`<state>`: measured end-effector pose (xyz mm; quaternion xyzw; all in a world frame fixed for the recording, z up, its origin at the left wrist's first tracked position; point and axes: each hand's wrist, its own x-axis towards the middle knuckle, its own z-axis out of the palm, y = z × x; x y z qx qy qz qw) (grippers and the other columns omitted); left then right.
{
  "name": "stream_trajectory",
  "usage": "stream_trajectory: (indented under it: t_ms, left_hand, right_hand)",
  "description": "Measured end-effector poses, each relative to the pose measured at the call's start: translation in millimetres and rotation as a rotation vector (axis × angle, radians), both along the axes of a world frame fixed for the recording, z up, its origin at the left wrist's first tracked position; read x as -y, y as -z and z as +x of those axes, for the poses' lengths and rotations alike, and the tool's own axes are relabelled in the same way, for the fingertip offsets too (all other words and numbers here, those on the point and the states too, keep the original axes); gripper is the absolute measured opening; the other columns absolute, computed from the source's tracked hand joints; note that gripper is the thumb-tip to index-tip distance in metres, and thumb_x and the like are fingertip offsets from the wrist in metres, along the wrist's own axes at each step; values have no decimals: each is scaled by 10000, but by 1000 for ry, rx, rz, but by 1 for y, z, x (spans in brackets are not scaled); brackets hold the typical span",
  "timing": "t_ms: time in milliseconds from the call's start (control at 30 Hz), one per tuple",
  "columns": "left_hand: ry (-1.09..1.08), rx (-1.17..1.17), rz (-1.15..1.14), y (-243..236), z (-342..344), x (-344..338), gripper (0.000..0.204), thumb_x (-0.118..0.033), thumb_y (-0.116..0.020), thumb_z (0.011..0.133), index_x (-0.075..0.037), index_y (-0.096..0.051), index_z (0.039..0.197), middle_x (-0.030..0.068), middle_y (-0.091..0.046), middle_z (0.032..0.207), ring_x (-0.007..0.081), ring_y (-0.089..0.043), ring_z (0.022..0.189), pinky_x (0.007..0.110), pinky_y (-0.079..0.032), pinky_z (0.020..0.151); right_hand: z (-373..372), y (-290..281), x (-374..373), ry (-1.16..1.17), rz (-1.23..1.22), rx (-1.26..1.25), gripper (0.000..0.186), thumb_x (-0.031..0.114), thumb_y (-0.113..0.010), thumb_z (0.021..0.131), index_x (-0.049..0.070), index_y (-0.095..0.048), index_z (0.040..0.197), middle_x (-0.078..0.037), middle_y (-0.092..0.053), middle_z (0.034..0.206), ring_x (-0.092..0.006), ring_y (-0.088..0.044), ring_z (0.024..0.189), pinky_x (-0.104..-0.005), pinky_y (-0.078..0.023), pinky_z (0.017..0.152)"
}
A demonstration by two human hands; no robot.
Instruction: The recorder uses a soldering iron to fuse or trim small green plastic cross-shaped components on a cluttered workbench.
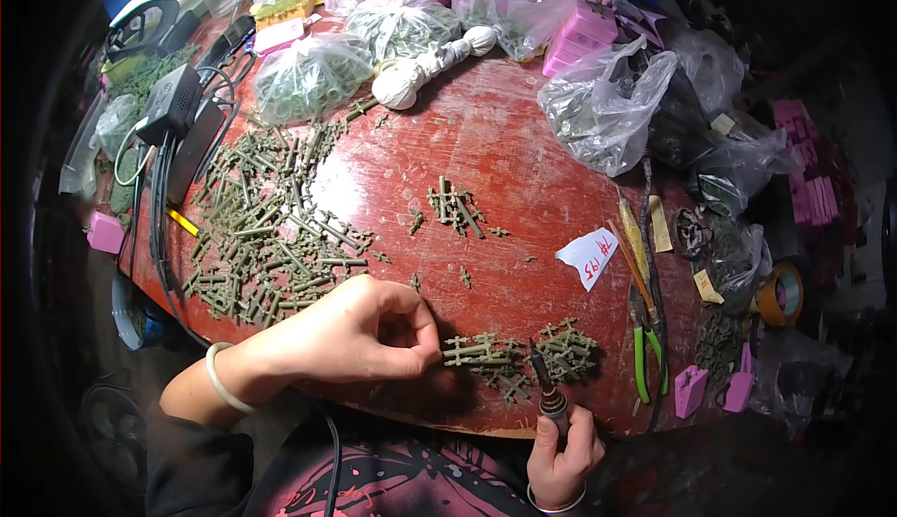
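Note:
My left hand [374, 330] is closed in a pinch, thumb and forefinger meeting at the end of a small green branched piece [460, 353]. That piece overlaps a small cluster of similar green pieces [509, 379] near the table's front edge. My right hand [563, 456] grips the handle of a soldering iron [553, 403], its dark tip pointing up and away beside the cluster. Just right of the tip lies another heap of green pieces [567, 353]. Farther off, a few green rods [454, 207] rest together near the table's middle.
A wide spread of green rods [271, 227] covers the red table's [495, 125] left side. Plastic bags [313, 78] and a white cloth bundle [434, 66] line the back. To the right are a paper slip [589, 257], green-handled pliers [641, 363], a black cable [654, 283] and pink blocks [690, 391].

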<state>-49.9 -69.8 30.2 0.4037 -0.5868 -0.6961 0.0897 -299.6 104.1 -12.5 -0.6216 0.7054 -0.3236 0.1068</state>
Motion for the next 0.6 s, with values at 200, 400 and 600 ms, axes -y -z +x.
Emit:
stream_trajectory:
  t_ms: [200,400,600]
  left_hand:
    - [-2,1,-21,1,1,-1,96,-65,-725,875,12,-688,919,-1,-689,848,50,-613,790,231,-513,708]
    - [7,8,-21,-1,-1,0,89,-66,-724,873,9,-689,906,-3,-689,849,50,-614,788,233,-514,708]
    - [8,-5,-13,1,0,1,85,-61,-725,871,8,-690,907,-3,-689,853,53,-615,788,234,-514,706]
  right_hand:
    - [-1,3,-1,-2,-18,16,330,297,-721,945,-13,-613,975,-135,-625,746,-352,-647,605,-416,-487,519]
    - [-2,4,-1,-24,-5,-73,338,305,-733,935,-7,-613,987,-130,-592,720,-352,-629,591,-421,-470,494]
    - [-1,2,3,-49,-3,-73,319,277,-754,917,0,-613,988,-129,-590,726,-357,-626,591,-425,-470,494]
